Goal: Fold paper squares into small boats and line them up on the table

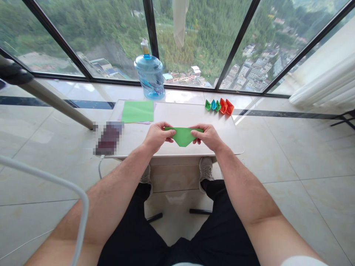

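Observation:
A folded piece of green paper [183, 137] is held up over the front part of the low white table [133, 142]. It has a straight top edge and narrows to a blunt point at the bottom. My left hand [158, 137] pinches its left corner between thumb and fingers. The right corner is gripped the same way by my right hand [207, 136]. Behind my left hand lies a stack of flat paper sheets with a green sheet [138, 112] on top. Several folded paper boats [219, 106] in green, blue and orange-red stand in a row at the table's back right.
A large blue water bottle [150, 77] stands behind the table by the window. A blurred-out flat object [108, 138] with a cable lies at the table's left edge. At the left are a slanting pole [61, 101] and a curved white tube [83, 207].

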### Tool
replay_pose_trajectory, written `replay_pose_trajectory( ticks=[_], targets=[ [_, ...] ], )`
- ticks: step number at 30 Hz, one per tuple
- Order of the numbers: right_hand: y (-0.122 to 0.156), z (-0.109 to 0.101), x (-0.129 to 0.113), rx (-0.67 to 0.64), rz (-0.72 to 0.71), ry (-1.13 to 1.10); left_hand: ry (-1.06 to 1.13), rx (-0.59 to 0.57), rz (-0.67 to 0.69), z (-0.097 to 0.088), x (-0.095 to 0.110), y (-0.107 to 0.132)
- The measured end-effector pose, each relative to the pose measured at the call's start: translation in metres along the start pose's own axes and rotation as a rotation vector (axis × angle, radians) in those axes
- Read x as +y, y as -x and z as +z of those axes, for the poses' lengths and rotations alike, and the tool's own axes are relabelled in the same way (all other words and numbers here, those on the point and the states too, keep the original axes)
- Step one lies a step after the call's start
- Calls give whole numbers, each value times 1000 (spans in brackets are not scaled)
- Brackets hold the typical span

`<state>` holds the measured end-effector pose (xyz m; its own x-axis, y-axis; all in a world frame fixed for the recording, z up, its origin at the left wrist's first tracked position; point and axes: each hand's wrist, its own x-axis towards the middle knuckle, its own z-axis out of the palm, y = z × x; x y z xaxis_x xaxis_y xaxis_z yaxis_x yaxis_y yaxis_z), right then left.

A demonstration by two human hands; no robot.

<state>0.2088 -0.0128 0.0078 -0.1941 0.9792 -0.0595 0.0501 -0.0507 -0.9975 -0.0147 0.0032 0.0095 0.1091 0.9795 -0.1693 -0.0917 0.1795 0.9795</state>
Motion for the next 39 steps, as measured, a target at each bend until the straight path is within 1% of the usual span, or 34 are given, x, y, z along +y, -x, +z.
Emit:
replay_pose_trajectory(
  ticks=[4,13,22,26,30,35,39],
  targets=[
    [-1,0,1,57,1,-12,18,-26,13,-1,4,1],
    [-1,-3,6,42,-22,-106,50,-80,16,-8,10,2],
    [0,-2,6,39,-31,-184,117,-82,1,-10,9,2],
    [0,-1,6,33,-33,-203,134,-61,-14,-8,10,3],
    [2,1,2,32,-23,-144,138,-35,-7,-4,8,4],
    [2,4,0,78,-58,-4,28,23,38,0,2,3],
    [0,5,1,83,-62,11,-7,27,45,1,-1,2]
  ],
)
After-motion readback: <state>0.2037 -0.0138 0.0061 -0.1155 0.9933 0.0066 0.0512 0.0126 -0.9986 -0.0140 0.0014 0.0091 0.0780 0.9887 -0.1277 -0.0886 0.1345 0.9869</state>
